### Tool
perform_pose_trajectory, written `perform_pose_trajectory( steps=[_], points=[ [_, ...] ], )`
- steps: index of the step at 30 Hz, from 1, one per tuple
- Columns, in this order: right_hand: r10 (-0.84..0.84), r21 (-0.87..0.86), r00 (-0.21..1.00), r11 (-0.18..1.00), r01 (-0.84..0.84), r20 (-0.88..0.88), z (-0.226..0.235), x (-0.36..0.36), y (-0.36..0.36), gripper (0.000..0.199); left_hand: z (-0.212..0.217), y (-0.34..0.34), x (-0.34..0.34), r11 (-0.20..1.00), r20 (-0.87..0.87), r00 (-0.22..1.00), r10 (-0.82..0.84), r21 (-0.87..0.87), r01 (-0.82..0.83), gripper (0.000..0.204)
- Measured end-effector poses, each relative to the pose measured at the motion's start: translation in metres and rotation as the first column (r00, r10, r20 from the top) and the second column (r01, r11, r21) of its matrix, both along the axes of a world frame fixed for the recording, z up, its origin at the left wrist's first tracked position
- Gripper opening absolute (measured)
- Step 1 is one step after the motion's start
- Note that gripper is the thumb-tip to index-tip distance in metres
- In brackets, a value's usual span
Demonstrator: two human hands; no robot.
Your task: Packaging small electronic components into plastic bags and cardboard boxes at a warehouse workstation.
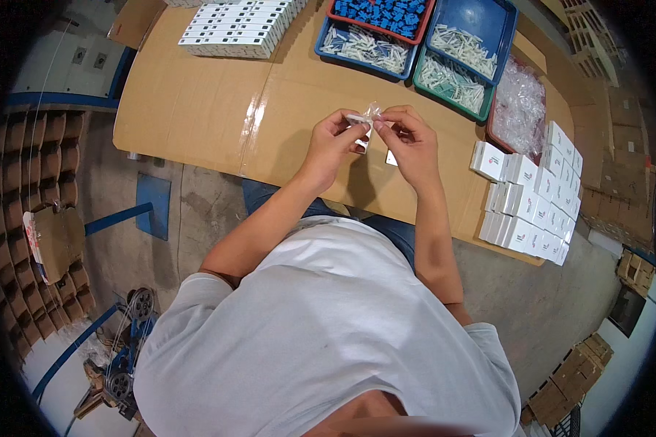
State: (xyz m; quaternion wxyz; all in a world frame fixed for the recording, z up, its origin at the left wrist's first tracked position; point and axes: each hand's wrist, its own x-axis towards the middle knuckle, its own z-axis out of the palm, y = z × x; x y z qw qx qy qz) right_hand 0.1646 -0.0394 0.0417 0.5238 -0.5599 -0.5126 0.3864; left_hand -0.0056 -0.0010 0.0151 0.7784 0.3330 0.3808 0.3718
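Observation:
My left hand (pixel 331 148) pinches a small white stick-shaped part (pixel 356 118) between thumb and fingertips, over the cardboard-covered table. Close against it, my right hand (pixel 413 143) has thumb and fingers closed on a small clear plastic bag (pixel 373 110). The two sets of fingertips nearly meet, and the part lies beside the bag; whether its end is inside cannot be made out. Under the hands a white box (pixel 391 157) shows in part, mostly covered by my right hand. Another small white piece with dark marks (pixel 361 145) appears by my left fingers.
At the back stand a red tray (pixel 413 38) of blue parts, a blue tray (pixel 397 74) and a green tray (pixel 481 113) of white sticks, and a red tray (pixel 493 137) of clear bags. White boxes (pixel 532 211) stack at right; more boxes (pixel 229 51) lie back left.

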Motion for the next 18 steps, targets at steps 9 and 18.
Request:
perform_pose_trajectory(
  steps=[9,18],
  points=[
    [-0.111,-0.093,0.988,0.991,0.101,-0.109,0.005,0.004,-0.001,0.011,0.011,0.001,0.002,0.999,0.244,0.97,0.0,-0.048,0.013,0.028],
    [-0.083,-0.056,0.996,0.995,0.081,-0.041,0.008,0.005,-0.001,0.011,0.012,0.001,0.001,0.999,0.174,0.984,-0.032,-0.033,0.039,0.026]
  ],
)
